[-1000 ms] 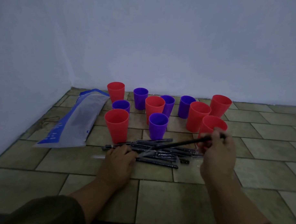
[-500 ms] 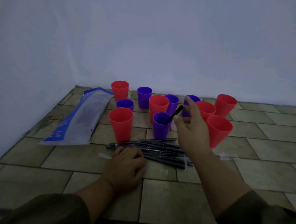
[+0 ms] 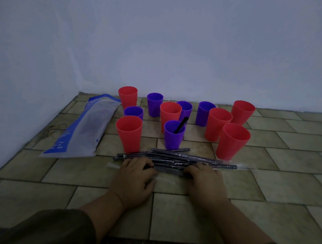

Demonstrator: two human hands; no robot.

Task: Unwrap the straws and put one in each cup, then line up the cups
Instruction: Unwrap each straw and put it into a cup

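Illumination is dim and even, with a blue-grey cast over the wall (image 3: 177, 40). Shadows beneath the cups (image 3: 172, 135) are faint – no distinct source direction is evident. No glare. Floor tile (image 3: 264, 182) lines bow toward the frame edges – wide-angle distortion. Detail is soft and slightly noisy.

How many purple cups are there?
5: front centre with a straw, left behind a red cup, and three at the back. None seems hidden.
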